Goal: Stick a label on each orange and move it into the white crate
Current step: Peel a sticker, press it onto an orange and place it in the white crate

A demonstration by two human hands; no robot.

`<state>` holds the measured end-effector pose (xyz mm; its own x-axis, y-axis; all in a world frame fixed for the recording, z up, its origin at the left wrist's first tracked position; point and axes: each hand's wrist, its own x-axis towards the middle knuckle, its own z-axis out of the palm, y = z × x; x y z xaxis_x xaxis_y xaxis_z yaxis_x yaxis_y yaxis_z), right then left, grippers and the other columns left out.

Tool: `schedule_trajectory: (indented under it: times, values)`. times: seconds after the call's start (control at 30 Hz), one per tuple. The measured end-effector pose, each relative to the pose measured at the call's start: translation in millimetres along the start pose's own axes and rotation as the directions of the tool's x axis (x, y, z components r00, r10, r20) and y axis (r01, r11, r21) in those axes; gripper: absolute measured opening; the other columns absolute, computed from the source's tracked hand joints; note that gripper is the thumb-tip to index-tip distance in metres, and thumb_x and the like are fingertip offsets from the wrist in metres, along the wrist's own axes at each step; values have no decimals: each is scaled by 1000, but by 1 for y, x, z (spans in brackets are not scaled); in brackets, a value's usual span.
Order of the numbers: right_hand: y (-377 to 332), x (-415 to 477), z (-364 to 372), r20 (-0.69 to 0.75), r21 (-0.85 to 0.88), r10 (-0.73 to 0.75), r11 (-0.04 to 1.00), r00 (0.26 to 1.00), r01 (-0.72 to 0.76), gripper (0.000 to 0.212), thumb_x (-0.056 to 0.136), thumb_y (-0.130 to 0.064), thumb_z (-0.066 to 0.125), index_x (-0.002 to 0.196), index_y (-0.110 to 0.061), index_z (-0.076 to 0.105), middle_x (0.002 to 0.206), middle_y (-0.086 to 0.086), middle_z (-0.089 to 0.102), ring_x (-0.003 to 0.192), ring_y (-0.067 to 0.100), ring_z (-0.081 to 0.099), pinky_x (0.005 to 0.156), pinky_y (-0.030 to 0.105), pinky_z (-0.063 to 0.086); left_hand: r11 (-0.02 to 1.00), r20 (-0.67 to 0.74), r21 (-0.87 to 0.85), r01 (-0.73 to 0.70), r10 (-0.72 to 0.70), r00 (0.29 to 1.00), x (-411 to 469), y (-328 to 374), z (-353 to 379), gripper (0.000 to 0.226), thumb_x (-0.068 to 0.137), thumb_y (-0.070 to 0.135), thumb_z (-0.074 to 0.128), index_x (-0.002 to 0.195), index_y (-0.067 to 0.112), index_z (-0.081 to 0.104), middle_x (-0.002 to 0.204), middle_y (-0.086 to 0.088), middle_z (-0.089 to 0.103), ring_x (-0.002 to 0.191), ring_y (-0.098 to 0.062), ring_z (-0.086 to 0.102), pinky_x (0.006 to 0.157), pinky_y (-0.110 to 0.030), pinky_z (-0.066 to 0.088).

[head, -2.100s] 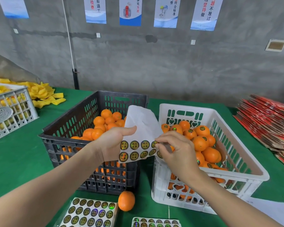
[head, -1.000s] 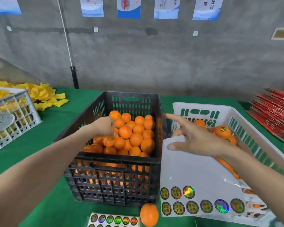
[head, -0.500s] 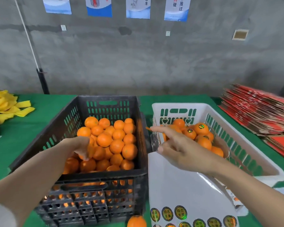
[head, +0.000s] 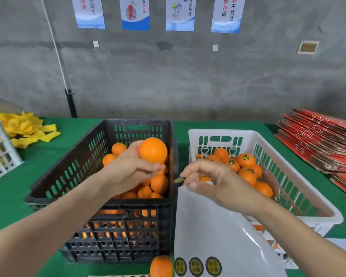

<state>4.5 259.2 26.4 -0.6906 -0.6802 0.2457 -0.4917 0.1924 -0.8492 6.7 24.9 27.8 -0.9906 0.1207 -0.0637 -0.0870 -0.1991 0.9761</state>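
My left hand (head: 131,170) grips a bare orange (head: 152,150), lifted above the black crate (head: 72,170) full of unlabelled oranges. Just to its right, my right hand (head: 206,179) pinches a round dark label (head: 179,179) at its fingertips, a short gap from the held orange. The white crate (head: 300,188) on the right holds several oranges with labels on them (head: 246,159). A white label sheet (head: 218,232) drapes over the white crate's near left corner, with three labels (head: 196,266) along its lower edge.
A loose orange (head: 161,266) lies on the green table in front of the black crate. Yellow strips (head: 26,127) and a grey-white crate (head: 0,152) sit at the left. Stacked red flat cartons (head: 320,140) fill the right side.
My left hand has lifted an orange out of the black crate. My right hand has drawn in from pointing and now pinches a label beside that orange. The sheet was left draped on the white crate.
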Motion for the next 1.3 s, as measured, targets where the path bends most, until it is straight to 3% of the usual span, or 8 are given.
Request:
schedule_trajectory:
  times: [0.07,0.17,0.27,0.57,0.8,0.93,1.17,1.3]
  values:
    - [-3,-6,-2,51,48,-1,999,999,-1,21,89,-14,60,108,-22,62,95,-7,71,95,2,63,82,12,44,933,34,-340,119,-114,993,-8,-2,19,80,76,17,73,144,11,33,133,-20,51,113,-34,59,109,-46,38]
    - [-5,-16,-3,96,260,7,965,995,-32,24,85,-23,59,109,-22,60,96,1,74,98,11,67,80,13,46,782,83,-593,193,-179,980,-23,-2,45,63,92,33,51,145,5,33,137,-25,50,125,-40,50,110,-48,35]
    - [-2,-21,-2,80,353,26,934,996,-52,21,86,-28,57,104,-19,59,84,3,75,92,15,70,82,12,46,865,73,-488,114,-90,993,-33,-11,65,61,81,18,49,141,11,40,132,-19,57,114,-34,61,89,-44,52]
    - [-6,-31,-14,84,306,52,949,995,-75,19,88,-22,55,105,-13,54,79,10,74,87,22,69,82,26,51,935,30,-355,27,-17,999,-46,-31,83,67,72,-5,62,131,23,47,136,-23,51,115,-41,59,89,-49,53]
    - [-12,-37,-22,37,114,107,987,994,-111,10,96,-14,51,105,-14,54,80,7,74,90,68,44,88,72,36,944,43,-330,-12,28,999,-45,-34,91,59,64,-4,59,118,22,55,118,-15,59,89,-30,70,70,-39,59]
    - [-11,-38,-19,-71,25,77,997,994,-75,3,97,-16,51,94,-15,53,75,5,74,42,21,41,52,35,41,959,56,-283,-28,46,997,-43,-35,97,58,64,-5,60,117,20,54,117,-18,57,94,-31,66,79,-42,59]
    - [-2,-41,-10,-239,-147,34,987,970,-71,11,93,-18,56,84,-24,52,69,4,71,71,23,65,71,43,52,986,83,-156,-51,65,994,-40,-35,106,58,67,-5,71,117,17,50,110,-18,57,97,-33,64,91,-48,54]
    - [3,-44,-4,-238,-119,79,987,968,-110,15,91,-31,59,97,-28,46,70,-4,71,68,5,64,60,18,49,998,36,-46,-43,45,998,-38,-34,108,52,68,3,78,110,19,52,102,-16,59,87,-26,67,75,-37,59]
